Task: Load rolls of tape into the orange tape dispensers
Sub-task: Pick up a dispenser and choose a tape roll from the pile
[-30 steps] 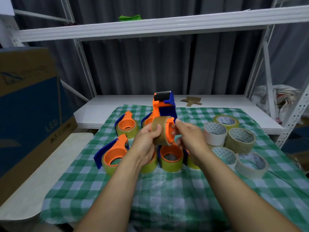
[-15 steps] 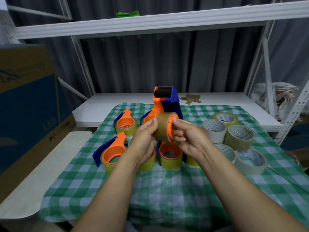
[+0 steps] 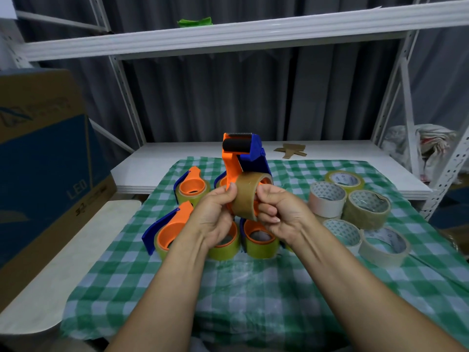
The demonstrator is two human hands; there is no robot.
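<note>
Pressing a brown tape roll point(image 3: 245, 199) onto the hub of an orange tape dispenser point(image 3: 232, 166), raised upright above the middle of the green checked cloth point(image 3: 253, 288) on the bench, black roller and blue guard uppermost. Steadied from the left by the left hand point(image 3: 213, 217), thumb and fingers pinching the orange frame right beside the roll. Clasped from the right by the right hand point(image 3: 281, 214), fingers curled round the roll's near rim, thumb over the top. Judged to be the seating step: orange visible inside the core, so apparently on the hub, though how far home is impossible to tell. Next, probably, a firm push square to the hub, then finding the tape's free end and leading it up toward the roller. Directly below, several loaded dispensers point(image 3: 191, 188) lying flat with yellowish rolls, crowded close together, leaving little room for setting this one down without a nudge. Just to the right, spare rolls point(image 3: 368, 207) bunched and touching, near the cloth's right edge. Open cloth on the near side, toward the person. Beyond, a white shelf board point(image 3: 162, 161) with cardboard scraps point(image 3: 291, 149). Off to the left, a large cardboard box point(image 3: 43, 161), well apart. Overhead, an upper shelf point(image 3: 253, 31), far above the raised roller.
</note>
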